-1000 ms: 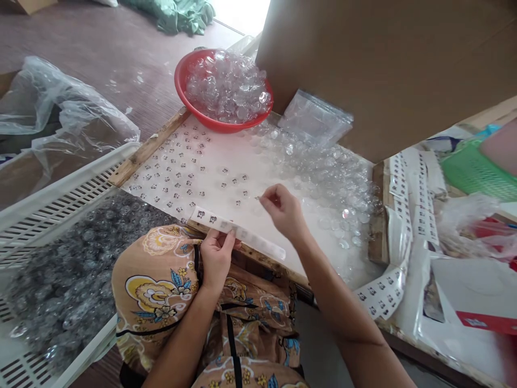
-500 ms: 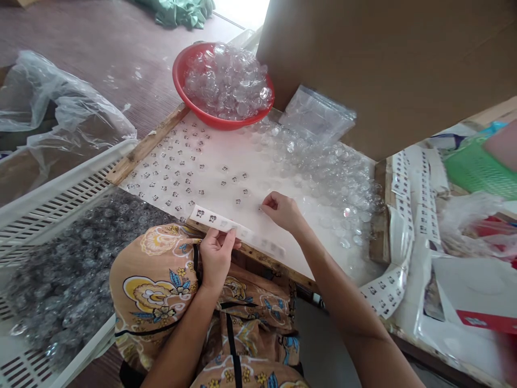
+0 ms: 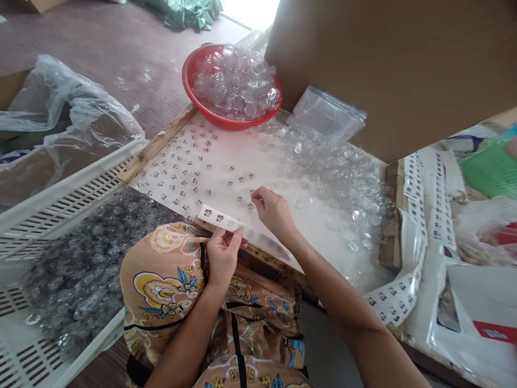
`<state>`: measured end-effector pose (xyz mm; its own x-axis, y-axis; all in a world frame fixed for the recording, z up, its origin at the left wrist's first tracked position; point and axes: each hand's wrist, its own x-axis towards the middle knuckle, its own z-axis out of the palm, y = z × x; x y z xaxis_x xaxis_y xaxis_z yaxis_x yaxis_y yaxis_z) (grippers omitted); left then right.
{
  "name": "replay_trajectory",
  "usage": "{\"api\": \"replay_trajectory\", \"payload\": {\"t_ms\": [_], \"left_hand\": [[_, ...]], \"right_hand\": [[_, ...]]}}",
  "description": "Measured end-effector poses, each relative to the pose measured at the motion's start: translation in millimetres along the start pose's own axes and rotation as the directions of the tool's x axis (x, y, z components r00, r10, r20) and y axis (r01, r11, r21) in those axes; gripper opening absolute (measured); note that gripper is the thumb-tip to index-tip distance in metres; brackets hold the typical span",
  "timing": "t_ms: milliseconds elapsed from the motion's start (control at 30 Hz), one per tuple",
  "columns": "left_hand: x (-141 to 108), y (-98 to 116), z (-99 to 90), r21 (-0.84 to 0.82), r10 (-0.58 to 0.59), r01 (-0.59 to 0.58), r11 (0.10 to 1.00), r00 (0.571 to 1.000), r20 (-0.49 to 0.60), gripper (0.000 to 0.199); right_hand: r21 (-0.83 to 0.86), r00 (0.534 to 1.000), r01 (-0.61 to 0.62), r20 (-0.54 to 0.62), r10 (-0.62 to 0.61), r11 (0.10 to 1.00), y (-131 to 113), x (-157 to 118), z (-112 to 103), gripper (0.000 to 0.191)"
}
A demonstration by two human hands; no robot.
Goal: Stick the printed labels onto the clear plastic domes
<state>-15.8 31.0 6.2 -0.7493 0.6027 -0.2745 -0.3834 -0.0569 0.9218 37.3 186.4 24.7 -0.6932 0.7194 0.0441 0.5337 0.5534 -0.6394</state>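
Observation:
My left hand (image 3: 223, 254) pinches a white strip of panda stickers (image 3: 212, 216) between thumb and fingers at the board's near edge. Two dark panda prints show at the strip's left end. Over the middle of the white board (image 3: 220, 156), my right hand (image 3: 271, 211) is closed in a pinch; anything between its fingertips is too small to make out. Just left of those fingertips lie several small panda-marked pieces (image 3: 239, 199). Many more of them cover the board's left part. Clear round pieces (image 3: 335, 172) are heaped along its right side.
A red bowl (image 3: 186, 81) full of clear pieces sits at the board's far edge. At left stands a white slotted crate (image 3: 92, 178) of dark glittery pieces. A brown cardboard sheet (image 3: 388, 70) rises behind. Sticker strips (image 3: 440, 205) lie at right beside a green basket (image 3: 488, 167).
The view has shifted slightly, moving the scene rightward. My right hand has moved left over the board, close to the loose panda pieces. My left hand still holds the strip.

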Motion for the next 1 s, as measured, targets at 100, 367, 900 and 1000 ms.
{"api": "replay_trajectory", "payload": {"t_ms": [100, 367, 900, 1000], "left_hand": [[0, -1, -0.9, 0.01, 0.005, -0.006, 1.0, 1.0, 0.021, 0.026], [3, 1, -1.6, 0.039, 0.075, -0.076, 0.996, 0.997, 0.024, 0.019], [1, 2, 0.3, 0.046, 0.014, -0.014, 0.999, 1.0, 0.01, 0.024], [2, 2, 0.0, 0.049, 0.015, -0.016, 0.999, 1.0, 0.016, 0.024]], "right_hand": [[0.235, 0.991, 0.087, 0.075, -0.108, 0.968, -23, -10, -4, 0.007], [0.086, 0.932, 0.359, 0.018, -0.362, 0.929, -53, -25, 17, 0.009], [0.225, 0.953, -0.232, -0.144, 0.268, 0.946, 57, 42, -46, 0.014], [0.156, 0.94, -0.322, -0.059, 0.335, 0.934, 72, 48, -45, 0.013]]}}
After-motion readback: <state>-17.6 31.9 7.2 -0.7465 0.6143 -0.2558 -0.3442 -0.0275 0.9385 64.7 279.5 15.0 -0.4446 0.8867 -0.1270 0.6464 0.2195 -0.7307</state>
